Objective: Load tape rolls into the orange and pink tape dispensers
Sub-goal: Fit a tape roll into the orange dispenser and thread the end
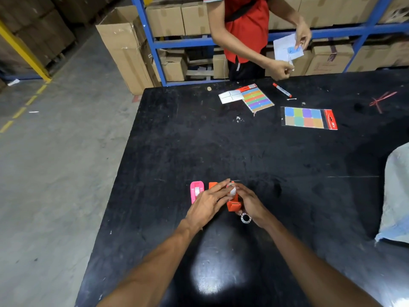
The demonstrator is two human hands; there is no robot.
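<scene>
In the lower middle of the frame we hold the orange tape dispenser (233, 203) just above the black table (287, 165). Our right hand (251, 203) grips it from the right side, fingers wrapped around its body. Our left hand (209, 203) reaches over from the left, and its fingertips pinch a small clear tape roll (232, 190) at the top of the dispenser. The roll sits right at the dispenser, but we cannot tell if it is all the way in.

Just left of our left hand lies the pink tape dispenser (196, 192), flat on the table, with something clear and shiny inside it. Between it and our fingers a loose orange piece (213, 185) peeks out. Just below our right hand a small white ring (245, 218) lies on the table.

Far up the table, in the upper middle of the frame, we see a sheet of colour strips (256, 99) with a white label sheet (230, 96) touching its left side. To the right of them lies a red marker (282, 90). Lower right of the marker is a pack of colour squares (308, 118).

At the right edge of the frame a pale sack (396, 196) rests on the table.

At the top, a person in a red shirt (247, 25) stands behind the table and holds white paper (285, 48) in both hands. Behind them are blue shelves (155, 44) full of cardboard boxes (164, 19).
</scene>
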